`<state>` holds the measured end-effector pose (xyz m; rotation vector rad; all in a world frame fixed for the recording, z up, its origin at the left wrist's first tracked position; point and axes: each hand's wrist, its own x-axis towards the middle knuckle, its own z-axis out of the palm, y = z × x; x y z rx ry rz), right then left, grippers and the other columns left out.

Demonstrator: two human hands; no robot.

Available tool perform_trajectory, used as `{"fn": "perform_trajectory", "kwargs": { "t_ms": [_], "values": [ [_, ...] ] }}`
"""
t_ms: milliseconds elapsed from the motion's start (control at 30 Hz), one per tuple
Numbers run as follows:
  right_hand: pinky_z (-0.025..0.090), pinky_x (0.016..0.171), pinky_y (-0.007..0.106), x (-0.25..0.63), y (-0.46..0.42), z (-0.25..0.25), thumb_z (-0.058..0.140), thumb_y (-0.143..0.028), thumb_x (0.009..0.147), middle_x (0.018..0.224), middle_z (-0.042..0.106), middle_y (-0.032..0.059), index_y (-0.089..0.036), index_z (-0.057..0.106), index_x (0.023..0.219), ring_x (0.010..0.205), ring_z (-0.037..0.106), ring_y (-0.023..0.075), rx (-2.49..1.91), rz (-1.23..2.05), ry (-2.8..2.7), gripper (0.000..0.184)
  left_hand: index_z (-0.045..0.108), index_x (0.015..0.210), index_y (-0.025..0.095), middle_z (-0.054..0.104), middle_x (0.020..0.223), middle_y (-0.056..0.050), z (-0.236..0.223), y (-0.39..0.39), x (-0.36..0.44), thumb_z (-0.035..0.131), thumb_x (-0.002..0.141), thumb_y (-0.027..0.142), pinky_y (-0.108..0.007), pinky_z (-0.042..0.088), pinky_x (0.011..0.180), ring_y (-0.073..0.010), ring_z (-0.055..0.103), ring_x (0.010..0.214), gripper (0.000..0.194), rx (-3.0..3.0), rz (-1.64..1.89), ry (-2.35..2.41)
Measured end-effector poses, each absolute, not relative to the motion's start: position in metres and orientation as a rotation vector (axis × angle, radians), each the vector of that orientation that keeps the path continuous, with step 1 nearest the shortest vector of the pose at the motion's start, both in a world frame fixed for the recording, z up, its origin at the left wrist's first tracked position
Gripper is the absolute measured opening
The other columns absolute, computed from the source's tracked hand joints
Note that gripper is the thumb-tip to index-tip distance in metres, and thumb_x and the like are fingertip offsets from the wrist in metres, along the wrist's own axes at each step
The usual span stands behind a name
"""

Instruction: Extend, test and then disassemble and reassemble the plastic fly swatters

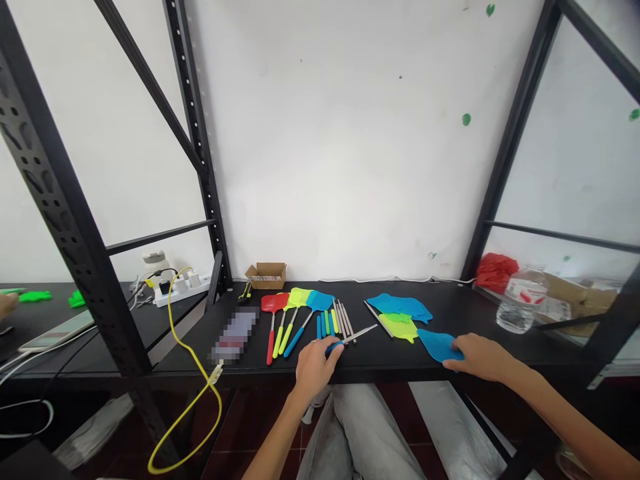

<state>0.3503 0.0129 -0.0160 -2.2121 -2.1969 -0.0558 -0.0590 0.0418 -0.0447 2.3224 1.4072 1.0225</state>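
My left hand (pixel 316 368) is closed around the blue grip of a swatter handle (pixel 361 333), whose thin metal rod points right. My right hand (pixel 475 356) pinches a blue swatter head (pixel 435 344) at its right end, near the table's front edge. The rod and this head are apart. Behind them lie more loose heads, blue (pixel 395 305) and yellow-green (pixel 399 327), with a single metal rod (pixel 379 319) beside them. Loose coloured grips (pixel 327 323) and several metal rods (pixel 342 315) rest beyond my left hand. Farther left are several whole swatters (pixel 271 327), red, yellow-green and blue.
A pixelated phone-like object (pixel 235 335) lies left, beside a yellow cable (pixel 190 345). A small cardboard box (pixel 268 275) stands at the back. On the right are a water bottle (pixel 521 301) and a red plastic bag (pixel 495 271). Black rack posts (pixel 75 200) frame the table. Another person's hand (pixel 7 305) shows far left.
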Motion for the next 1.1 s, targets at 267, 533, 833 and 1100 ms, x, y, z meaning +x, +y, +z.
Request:
{"fn": "perform_trajectory", "kwargs": {
  "t_ms": [267,533,833,1100],
  "values": [
    [0.04,0.065,0.038,0.317,0.0,-0.012,0.061,-0.041,0.072,0.094,0.067,0.017,-0.015,0.067,0.086,0.083,0.065,0.0351,-2.285,-0.178,-2.298,0.03,0.069,0.106,0.028,0.073,0.094,-0.001,-0.046,0.043,-0.059,0.036,0.097,0.048,-0.028,0.042,0.071,-0.0214,0.065,0.088,0.04,2.326,1.034,1.422],
    [0.039,0.066,0.038,0.297,0.006,0.009,0.045,-0.034,0.082,0.091,0.065,0.0185,-0.014,0.063,0.082,0.082,0.065,0.0348,-2.307,-0.192,-2.268,0.027,0.069,0.108,0.027,0.073,0.097,-0.003,-0.045,0.042,-0.059,0.034,0.098,0.05,-0.027,0.043,0.071,-0.0217,0.065,0.091,0.042,2.318,1.028,1.408],
    [0.044,0.065,0.035,0.294,0.032,0.031,0.049,-0.039,0.084,0.073,0.066,0.0125,-0.019,0.057,0.068,0.077,0.067,0.0304,-2.088,0.08,-1.717,0.027,0.068,0.11,0.029,0.072,0.094,-0.002,-0.046,0.043,-0.059,0.035,0.097,0.051,-0.028,0.041,0.068,-0.0224,0.065,0.089,0.041,2.323,0.985,1.439],
    [0.045,0.049,0.026,0.232,0.062,-0.037,0.08,-0.042,0.064,0.066,0.052,-0.0028,-0.023,0.043,0.069,0.059,0.06,0.015,-0.918,0.888,-0.681,0.042,0.068,0.11,0.027,0.072,0.096,-0.003,-0.045,0.044,-0.059,0.034,0.097,0.052,-0.029,0.043,0.073,-0.0222,0.065,0.09,0.044,2.329,0.987,1.448]
  ]
}}
